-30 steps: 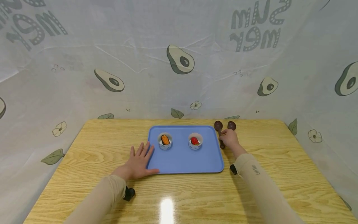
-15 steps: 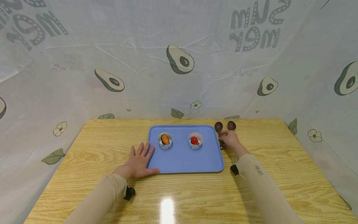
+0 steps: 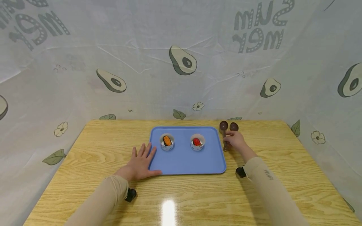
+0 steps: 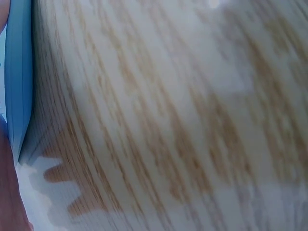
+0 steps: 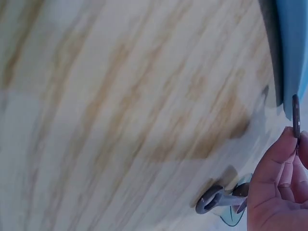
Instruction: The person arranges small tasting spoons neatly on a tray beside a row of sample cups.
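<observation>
My left hand [image 3: 138,165] lies with fingers spread over the near left corner of a blue tray [image 3: 181,166]. In the left wrist view only an edge of that hand and the tray's rim [image 4: 20,72] show. My right hand [image 3: 235,141] pinches the handle of a dark brown spoon [image 3: 223,126], which stands off the tray's right side with its round bowl pointing away. The right wrist view shows the handle end of the held spoon [image 5: 296,115] between thumb and fingers. Just right of it is a second brown spoon [image 3: 234,126], its handle hidden by my hand in the head view.
On the tray stand two small white bowls. The left bowl [image 3: 167,147] contains an orange-topped sushi piece [image 3: 167,140], the right bowl [image 3: 197,148] a red-topped one [image 3: 197,142]. A wood-grain table [image 3: 181,194] carries everything, and an avocado-print cloth [image 3: 147,88] hangs behind it.
The right hand has shifted slightly to the right, and the held spoon has come with it, a little away from the tray and nearer the second spoon. The left hand stays put.
</observation>
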The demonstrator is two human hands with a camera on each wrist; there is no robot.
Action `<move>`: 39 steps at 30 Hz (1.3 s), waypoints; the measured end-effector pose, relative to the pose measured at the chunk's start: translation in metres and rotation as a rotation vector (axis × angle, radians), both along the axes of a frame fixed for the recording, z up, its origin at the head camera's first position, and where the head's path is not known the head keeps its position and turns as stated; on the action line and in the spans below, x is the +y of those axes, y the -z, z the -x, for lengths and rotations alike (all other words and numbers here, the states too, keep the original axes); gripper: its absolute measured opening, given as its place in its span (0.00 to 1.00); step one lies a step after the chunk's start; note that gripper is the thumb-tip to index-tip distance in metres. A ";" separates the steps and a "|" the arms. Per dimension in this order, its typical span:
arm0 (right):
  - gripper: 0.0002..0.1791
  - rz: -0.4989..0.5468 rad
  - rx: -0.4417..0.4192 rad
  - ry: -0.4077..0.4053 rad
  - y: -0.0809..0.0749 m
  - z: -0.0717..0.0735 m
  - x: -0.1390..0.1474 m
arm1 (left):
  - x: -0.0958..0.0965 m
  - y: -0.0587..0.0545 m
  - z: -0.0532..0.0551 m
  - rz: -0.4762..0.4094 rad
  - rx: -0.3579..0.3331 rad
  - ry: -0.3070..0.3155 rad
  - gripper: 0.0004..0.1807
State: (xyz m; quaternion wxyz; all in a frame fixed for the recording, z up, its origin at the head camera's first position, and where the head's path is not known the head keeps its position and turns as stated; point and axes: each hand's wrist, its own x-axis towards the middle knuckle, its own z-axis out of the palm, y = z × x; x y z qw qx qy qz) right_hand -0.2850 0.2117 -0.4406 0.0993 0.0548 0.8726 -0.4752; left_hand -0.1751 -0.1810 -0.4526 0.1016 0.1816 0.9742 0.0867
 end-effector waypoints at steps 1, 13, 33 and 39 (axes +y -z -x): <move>0.22 0.015 -0.009 0.005 -0.001 -0.001 0.001 | 0.000 0.000 0.000 0.002 0.004 0.002 0.56; 0.25 0.150 -0.072 -0.030 -0.013 -0.011 0.007 | 0.001 -0.004 -0.002 0.012 -0.017 -0.005 0.56; 0.27 0.278 -0.092 -0.061 -0.025 -0.022 0.005 | -0.001 0.004 0.000 -0.021 -0.012 -0.003 0.59; 0.27 0.326 -0.109 -0.066 -0.029 -0.026 0.002 | -0.001 0.005 0.000 -0.009 0.003 -0.002 0.59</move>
